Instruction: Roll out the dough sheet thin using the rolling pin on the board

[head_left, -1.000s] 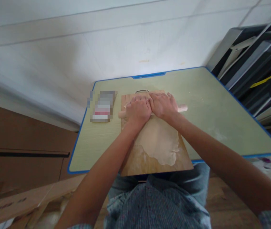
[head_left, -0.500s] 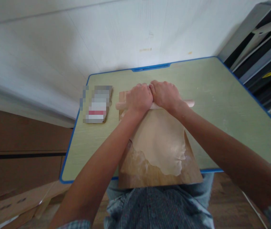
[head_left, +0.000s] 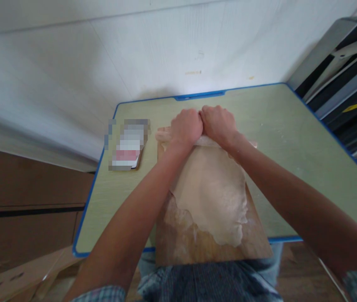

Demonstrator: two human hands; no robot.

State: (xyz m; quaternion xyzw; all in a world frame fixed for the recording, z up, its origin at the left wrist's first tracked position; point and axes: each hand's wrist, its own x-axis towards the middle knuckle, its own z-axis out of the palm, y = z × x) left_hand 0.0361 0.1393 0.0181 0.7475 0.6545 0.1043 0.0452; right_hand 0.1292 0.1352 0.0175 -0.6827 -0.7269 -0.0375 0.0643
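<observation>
A pale, flattened sheet of dough [head_left: 210, 188] with a ragged near edge covers much of a wooden board [head_left: 178, 247]. Across its far end lies a wooden rolling pin [head_left: 163, 135], its two ends showing on either side of my hands. My left hand [head_left: 187, 126] is closed around the pin left of its middle. Right beside it, my right hand [head_left: 218, 126] grips the pin too, the two hands touching at the thumbs. The middle of the pin is partly hidden under my fingers.
The board rests on a light green table [head_left: 291, 167] with a blue rim and overhangs its near edge. A blurred-out flat packet or device [head_left: 130, 144] lies on the left. Behind is a white wall [head_left: 172, 46]; dark folded items [head_left: 338, 79] stand at the right.
Both hands stay closed on the rolling pin at the dough's far end, with the pin now tilted slightly. The whole view has shifted a little, so table and board appear lower.
</observation>
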